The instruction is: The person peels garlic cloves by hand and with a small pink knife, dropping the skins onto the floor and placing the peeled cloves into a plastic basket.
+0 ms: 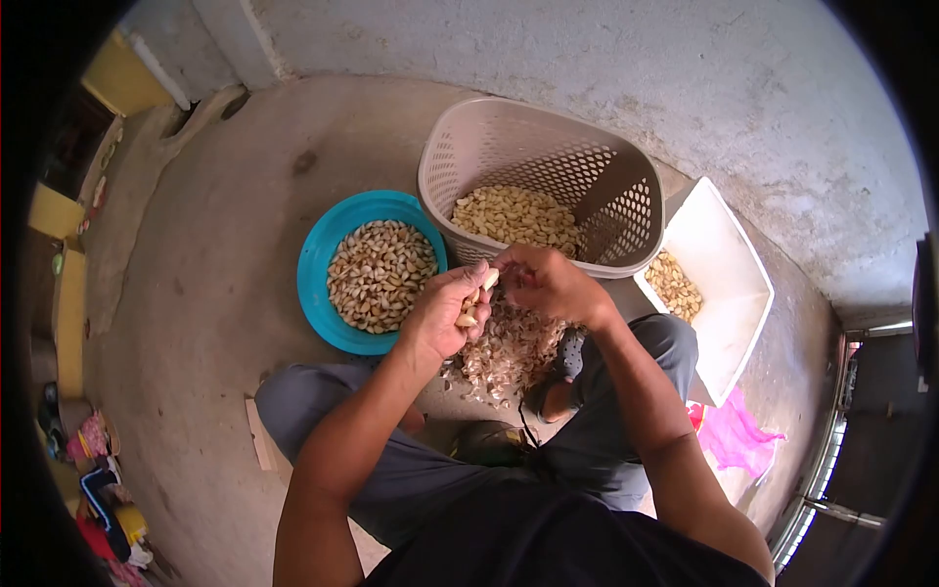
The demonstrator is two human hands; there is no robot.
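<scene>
Several garlic cloves point(468, 319) lie in my left hand point(445, 311), whose fingers are curled round them. One pale clove point(491, 280) sticks up at its thumb tip. My right hand point(556, 284) is closed close against that clove, fingers bent inward; what its fingertips pinch is hidden. Beneath both hands spreads a heap of papery garlic skins point(509, 357) on the floor. To the left, a blue basin point(315, 293) holds many unpeeled cloves point(381, 276). Just beyond my hands, a beige perforated basket point(509, 127) contains peeled cloves point(518, 215).
At the right, a white tub point(729, 284) tilts on the floor with more cloves point(673, 286) in it. A pink cloth point(738, 430) lies by my right leg. The wall point(606, 49) rises behind the basket. Assorted items point(108, 489) sit at the far left.
</scene>
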